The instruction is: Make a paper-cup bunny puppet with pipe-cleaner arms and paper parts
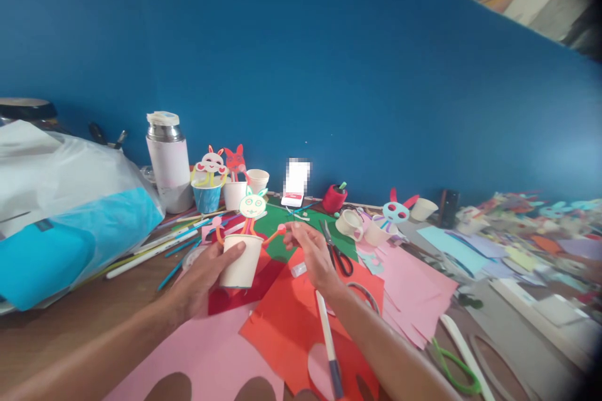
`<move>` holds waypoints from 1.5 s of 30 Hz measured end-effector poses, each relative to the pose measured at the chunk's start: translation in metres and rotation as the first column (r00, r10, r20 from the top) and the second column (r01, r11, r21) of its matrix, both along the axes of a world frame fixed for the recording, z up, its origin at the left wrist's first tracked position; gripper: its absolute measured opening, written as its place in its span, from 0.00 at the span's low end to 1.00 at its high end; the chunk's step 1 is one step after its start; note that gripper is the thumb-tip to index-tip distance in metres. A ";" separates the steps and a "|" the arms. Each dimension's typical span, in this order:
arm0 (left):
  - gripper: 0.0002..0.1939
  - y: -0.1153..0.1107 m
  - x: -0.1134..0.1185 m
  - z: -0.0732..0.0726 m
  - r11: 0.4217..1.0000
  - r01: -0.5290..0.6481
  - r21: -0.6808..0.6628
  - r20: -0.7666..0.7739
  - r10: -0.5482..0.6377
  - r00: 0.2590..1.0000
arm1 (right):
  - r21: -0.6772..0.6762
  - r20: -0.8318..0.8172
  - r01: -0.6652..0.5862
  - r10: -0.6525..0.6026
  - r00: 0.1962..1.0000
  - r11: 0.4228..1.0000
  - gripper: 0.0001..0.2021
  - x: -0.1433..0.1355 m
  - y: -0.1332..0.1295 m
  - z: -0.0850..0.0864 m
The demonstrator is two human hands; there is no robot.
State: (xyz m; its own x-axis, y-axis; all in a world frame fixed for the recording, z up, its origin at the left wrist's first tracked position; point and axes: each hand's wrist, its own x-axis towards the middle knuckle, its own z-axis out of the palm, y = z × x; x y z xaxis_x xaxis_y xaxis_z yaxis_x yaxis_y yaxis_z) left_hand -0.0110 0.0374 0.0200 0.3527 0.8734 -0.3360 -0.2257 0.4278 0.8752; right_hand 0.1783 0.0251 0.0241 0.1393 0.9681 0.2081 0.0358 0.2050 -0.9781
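Holding the white paper cup [241,266] a little left of centre in the lower half of the frame, left hand [200,279] is clamped on its side, thumb on front wall. Cup should be light, thin and easily dented, so light pressure on the wall near the rim looks best. Rabbit face [253,203] stands above it on thin stems, likely bendy and weak, poor to grip. Orange arm [271,237] sticks out to the right, its round tip [281,230] just beside the right hand [313,254]; those fingers are bunched, can't tell if they pinch anything. Marker [326,332] lies on red paper [277,326] below, likely stiff, may roll
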 end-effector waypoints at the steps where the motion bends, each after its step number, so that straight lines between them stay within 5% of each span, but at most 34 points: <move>1: 0.20 -0.001 0.000 0.002 1.000 0.000 -0.008 0.010 0.000 1.000 | -0.004 -0.006 0.002 -0.002 1.000 1.000 0.16 0.000 0.000 0.000; 19: 0.20 -0.004 0.003 0.006 0.994 0.053 0.092 -0.100 -0.044 0.994 | -0.068 0.030 0.016 -0.014 0.999 0.998 0.10 -0.002 0.004 -0.007; 29: 0.23 -0.004 0.007 -0.011 0.965 -0.048 0.259 -0.259 0.117 0.959 | -0.046 0.029 0.117 -0.116 0.993 0.992 0.07 -0.008 0.001 -0.007; 45: 0.24 -0.012 0.012 -0.001 0.941 -0.185 0.285 -0.284 0.267 0.921 | -0.048 0.026 0.135 -0.134 0.991 0.990 0.09 -0.009 -0.002 -0.007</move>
State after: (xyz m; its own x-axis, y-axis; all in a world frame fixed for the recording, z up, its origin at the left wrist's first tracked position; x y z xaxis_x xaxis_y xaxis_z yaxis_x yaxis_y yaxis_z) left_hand 0.0014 0.0257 0.0186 0.0480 0.9861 -0.1591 0.0138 0.1586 0.9872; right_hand 0.1689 0.0236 0.0168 0.2649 0.9502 0.1645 0.0819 0.1478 -0.9856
